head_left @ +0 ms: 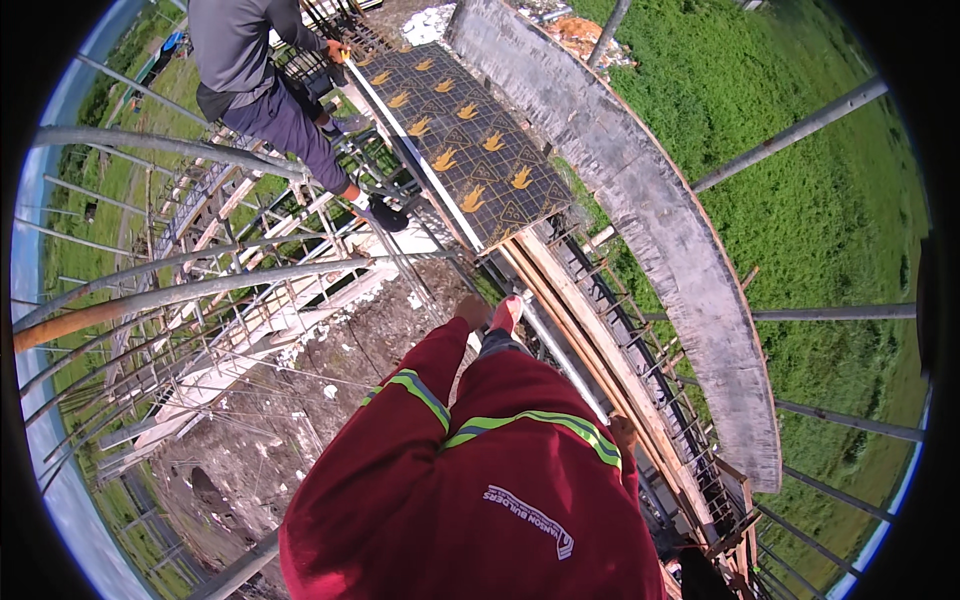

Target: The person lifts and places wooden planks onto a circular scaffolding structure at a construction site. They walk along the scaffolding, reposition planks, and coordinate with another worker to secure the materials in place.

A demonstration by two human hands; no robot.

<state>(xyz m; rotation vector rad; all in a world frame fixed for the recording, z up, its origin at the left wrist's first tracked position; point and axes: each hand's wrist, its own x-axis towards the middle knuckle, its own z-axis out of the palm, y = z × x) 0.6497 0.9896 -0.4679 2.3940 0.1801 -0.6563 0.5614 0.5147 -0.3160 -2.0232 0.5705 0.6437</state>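
Observation:
My left hand [471, 309] reaches down beside my foot, a little below the near end of a black-faced plywood sheet [455, 130] with yellow printed emblems. Its fingers are too small to make out. My right hand [623, 432] is low at my right side, next to long timber planks [570, 320]; its fingers are mostly hidden. Along the plywood's left edge runs a straight white strip [415, 155], like a measuring tape. At the far end of that strip, a co-worker's hand [335, 50] is by a small yellow item.
A co-worker [265, 110] in a grey top stands among scaffold pipes [200, 290] on the left. A long curved grey panel [660, 210] rises along the right, with rebar beside the planks. Beyond lies green grass [820, 230]; rough, debris-strewn ground [290, 420] is below left.

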